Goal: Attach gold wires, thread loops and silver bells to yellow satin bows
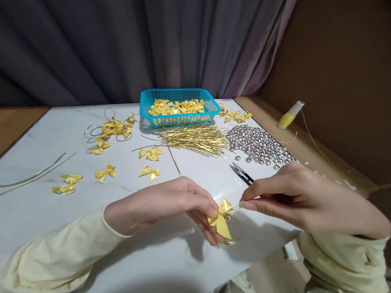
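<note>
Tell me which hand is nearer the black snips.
Right. The right hand, pinching a gold wire, sits just this side of the snips; the left hand lies farther off to their left, pinching the yellow bow.

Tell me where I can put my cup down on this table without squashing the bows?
Bare table lies between the loose bows and the left sleeve, and at the back left corner behind the gold strips. It is crowded from the basket through the gold sticks to the bells and scissors, and near the held bow.
</note>
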`<move>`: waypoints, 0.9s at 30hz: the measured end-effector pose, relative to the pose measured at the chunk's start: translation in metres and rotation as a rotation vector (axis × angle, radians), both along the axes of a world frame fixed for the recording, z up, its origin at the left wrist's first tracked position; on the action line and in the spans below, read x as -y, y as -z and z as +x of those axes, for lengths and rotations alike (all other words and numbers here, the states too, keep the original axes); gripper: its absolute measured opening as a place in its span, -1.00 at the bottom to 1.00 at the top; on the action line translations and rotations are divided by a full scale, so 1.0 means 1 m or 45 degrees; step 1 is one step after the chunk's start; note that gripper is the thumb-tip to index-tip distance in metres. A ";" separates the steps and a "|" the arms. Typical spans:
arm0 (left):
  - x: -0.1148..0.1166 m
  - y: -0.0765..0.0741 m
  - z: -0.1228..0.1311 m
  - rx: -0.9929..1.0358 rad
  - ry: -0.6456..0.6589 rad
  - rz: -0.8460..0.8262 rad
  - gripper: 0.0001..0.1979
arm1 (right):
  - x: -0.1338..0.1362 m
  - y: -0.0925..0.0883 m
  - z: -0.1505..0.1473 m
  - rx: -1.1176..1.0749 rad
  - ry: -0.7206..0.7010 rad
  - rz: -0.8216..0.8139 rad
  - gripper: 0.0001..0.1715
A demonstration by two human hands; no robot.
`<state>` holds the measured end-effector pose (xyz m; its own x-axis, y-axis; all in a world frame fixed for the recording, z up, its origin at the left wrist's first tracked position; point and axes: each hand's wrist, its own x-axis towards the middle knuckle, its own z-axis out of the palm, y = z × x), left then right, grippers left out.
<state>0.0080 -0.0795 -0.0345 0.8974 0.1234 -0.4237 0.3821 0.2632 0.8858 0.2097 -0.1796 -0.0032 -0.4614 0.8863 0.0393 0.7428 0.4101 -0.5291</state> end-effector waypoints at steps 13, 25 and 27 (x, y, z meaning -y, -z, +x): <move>0.004 0.002 0.003 -0.021 -0.038 -0.105 -0.74 | -0.003 0.001 -0.007 -0.020 -0.076 -0.069 -0.72; 0.007 0.019 0.006 0.039 -0.048 -0.302 -0.53 | -0.009 0.004 -0.013 -0.070 -0.135 -0.061 -0.75; 0.008 0.021 0.006 0.070 -0.044 -0.358 -0.60 | -0.009 0.005 -0.013 -0.065 -0.136 -0.081 -0.74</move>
<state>0.0135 -0.0871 -0.0552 0.9171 0.0386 -0.3968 0.3224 0.5137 0.7951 0.1971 -0.1711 -0.0081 -0.5518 0.8339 0.0102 0.6682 0.4494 -0.5929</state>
